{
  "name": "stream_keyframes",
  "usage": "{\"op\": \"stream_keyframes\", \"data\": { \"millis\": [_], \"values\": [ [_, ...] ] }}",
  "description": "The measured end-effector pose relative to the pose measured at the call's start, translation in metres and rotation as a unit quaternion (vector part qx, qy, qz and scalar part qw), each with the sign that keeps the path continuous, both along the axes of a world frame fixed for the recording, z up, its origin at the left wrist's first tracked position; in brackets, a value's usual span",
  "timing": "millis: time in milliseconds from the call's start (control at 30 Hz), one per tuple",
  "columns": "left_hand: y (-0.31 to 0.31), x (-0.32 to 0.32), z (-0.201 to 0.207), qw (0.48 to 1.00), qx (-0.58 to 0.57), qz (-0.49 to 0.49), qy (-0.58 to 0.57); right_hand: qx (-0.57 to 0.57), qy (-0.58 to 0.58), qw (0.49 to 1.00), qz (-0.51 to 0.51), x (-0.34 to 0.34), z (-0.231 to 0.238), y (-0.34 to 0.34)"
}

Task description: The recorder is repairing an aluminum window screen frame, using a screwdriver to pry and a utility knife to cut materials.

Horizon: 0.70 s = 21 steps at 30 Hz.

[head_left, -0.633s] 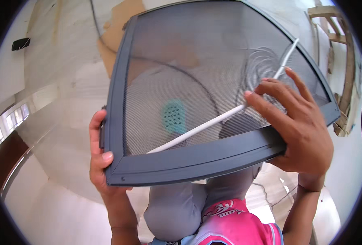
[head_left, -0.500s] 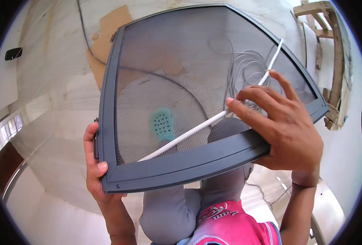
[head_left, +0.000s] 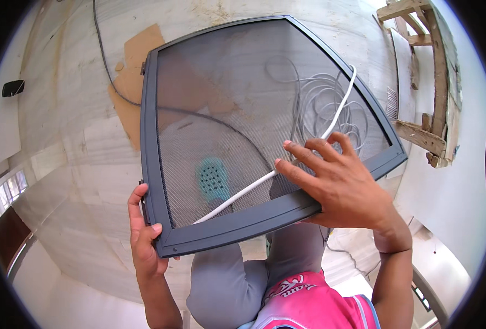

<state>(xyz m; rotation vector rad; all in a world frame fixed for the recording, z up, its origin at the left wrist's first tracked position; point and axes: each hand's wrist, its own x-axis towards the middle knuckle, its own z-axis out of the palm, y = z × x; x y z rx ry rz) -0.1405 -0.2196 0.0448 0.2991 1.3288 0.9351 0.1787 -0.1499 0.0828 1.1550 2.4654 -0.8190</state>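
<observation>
A dark grey framed mesh screen [head_left: 221,227] is held tilted over my lap, its mesh see-through. At its near left corner my left hand [head_left: 148,241] is closed on the frame, thumb on top. My right hand [head_left: 348,189] grips the near rail towards the right, thumb hidden beneath, fingers spread over the mesh. A thin white cord [head_left: 248,187] runs slantwise across the screen, from the near left rail, under my right fingers, to the right rail, where its end bends. Whether the fingers press on the cord, I cannot tell.
Through the mesh show a coiled grey cable [head_left: 308,101], a dark cable [head_left: 221,122] and a teal perforated shoe [head_left: 212,178]. Brown cardboard [head_left: 144,46] lies on the pale floor [head_left: 84,120]. A rough wooden frame [head_left: 440,82] stands at the far right. A dark object [head_left: 13,88] is at left.
The screen's right side has swung nearer and to the left, while its left corner shifted slightly right. Both hands moved with it. The cord still lies across the mesh.
</observation>
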Motion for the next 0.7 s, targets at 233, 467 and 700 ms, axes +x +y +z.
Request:
{"op": "stream_keyframes", "data": {
  "millis": [233, 467, 700],
  "values": [
    [-0.006, -0.008, -0.014, 0.998, -0.039, -0.051, 0.015, -0.003, 0.001, 0.999, -0.037, -0.006, -0.022, -0.026],
    [-0.011, 0.003, -0.019, 0.995, -0.051, -0.069, 0.049, 0.001, -0.017, 0.999, -0.051, -0.002, -0.029, -0.034],
    [-0.009, 0.007, -0.018, 0.994, -0.048, -0.064, 0.077, -0.004, 0.059, 0.996, -0.061, 0.016, -0.035, -0.032]
  ]
}}
